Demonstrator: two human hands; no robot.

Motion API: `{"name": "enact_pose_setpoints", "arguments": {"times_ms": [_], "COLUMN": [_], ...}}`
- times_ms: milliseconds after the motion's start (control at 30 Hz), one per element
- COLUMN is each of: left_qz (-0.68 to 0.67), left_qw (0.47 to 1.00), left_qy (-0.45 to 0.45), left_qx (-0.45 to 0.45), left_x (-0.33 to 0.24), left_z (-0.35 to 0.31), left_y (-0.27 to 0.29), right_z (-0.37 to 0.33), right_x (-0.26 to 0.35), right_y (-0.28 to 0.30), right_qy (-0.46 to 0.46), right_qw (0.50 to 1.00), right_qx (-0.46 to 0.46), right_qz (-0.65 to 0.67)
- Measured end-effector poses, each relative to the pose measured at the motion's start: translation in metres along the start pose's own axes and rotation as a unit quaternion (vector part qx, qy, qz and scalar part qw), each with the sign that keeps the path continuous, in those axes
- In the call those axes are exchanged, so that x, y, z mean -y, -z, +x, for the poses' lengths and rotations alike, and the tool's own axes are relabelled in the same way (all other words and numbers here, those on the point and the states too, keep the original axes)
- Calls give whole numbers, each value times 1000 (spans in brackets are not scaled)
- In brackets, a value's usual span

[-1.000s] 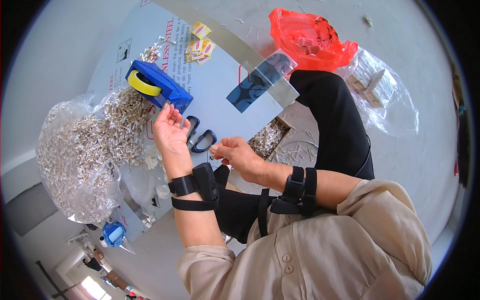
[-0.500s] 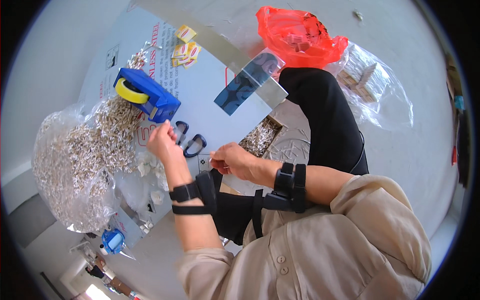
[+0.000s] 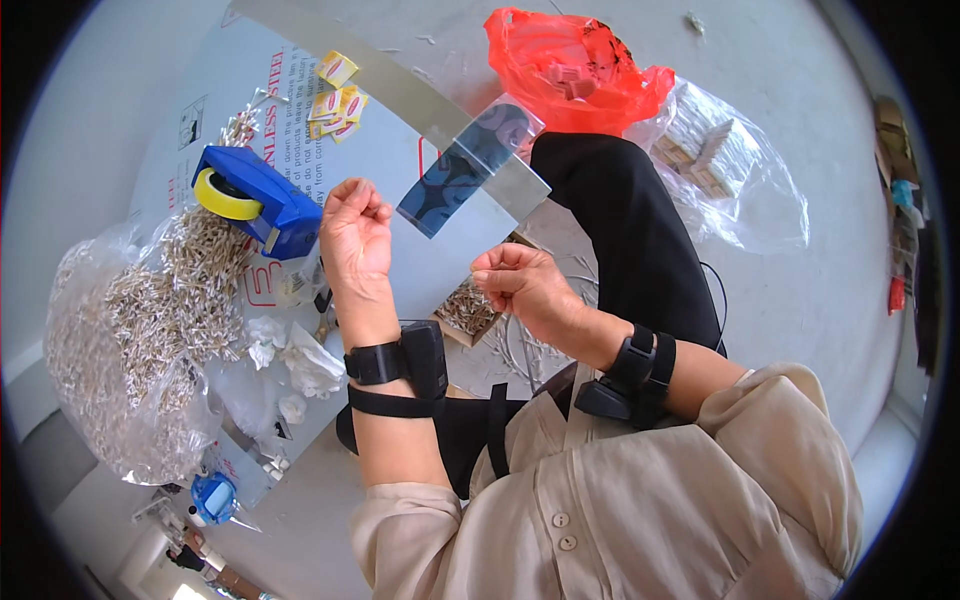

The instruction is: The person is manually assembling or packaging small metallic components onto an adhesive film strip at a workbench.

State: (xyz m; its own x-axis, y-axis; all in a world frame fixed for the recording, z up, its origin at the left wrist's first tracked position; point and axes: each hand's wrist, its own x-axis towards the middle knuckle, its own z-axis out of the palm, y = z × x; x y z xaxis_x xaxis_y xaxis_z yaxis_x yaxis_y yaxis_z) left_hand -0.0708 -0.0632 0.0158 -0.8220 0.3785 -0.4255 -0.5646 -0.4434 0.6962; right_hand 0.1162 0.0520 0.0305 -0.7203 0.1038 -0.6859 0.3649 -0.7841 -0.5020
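Since earlier, my left hand (image 3: 357, 235) has risen; the tape dispenser (image 3: 275, 200) lies at its ten o'clock, the swab box (image 3: 468, 338) at eight from my right hand (image 3: 532, 292). Both grips pinch closed; I cannot tell their contents.

The desk (image 3: 405, 275) carries a blue tape dispenser (image 3: 278, 205) at ten o'clock, yellow packets (image 3: 340, 103) at eleven, a swab bag (image 3: 140, 350) around nine.
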Motion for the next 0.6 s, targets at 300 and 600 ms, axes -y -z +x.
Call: {"name": "enact_pose_setpoints", "arguments": {"times_ms": [300, 600], "left_qz": [53, -53], "left_qw": [997, 981], "left_qy": [-17, 6], "left_qx": [61, 184], "left_x": [-14, -64], "left_z": [30, -43], "left_y": [-11, -78], "right_z": [5, 22], "right_x": [1, 69], "right_y": [27, -9], "right_qy": [-35, 172], "right_qw": [997, 979], "right_qx": [-52, -5], "right_qz": [-40, -112]}}
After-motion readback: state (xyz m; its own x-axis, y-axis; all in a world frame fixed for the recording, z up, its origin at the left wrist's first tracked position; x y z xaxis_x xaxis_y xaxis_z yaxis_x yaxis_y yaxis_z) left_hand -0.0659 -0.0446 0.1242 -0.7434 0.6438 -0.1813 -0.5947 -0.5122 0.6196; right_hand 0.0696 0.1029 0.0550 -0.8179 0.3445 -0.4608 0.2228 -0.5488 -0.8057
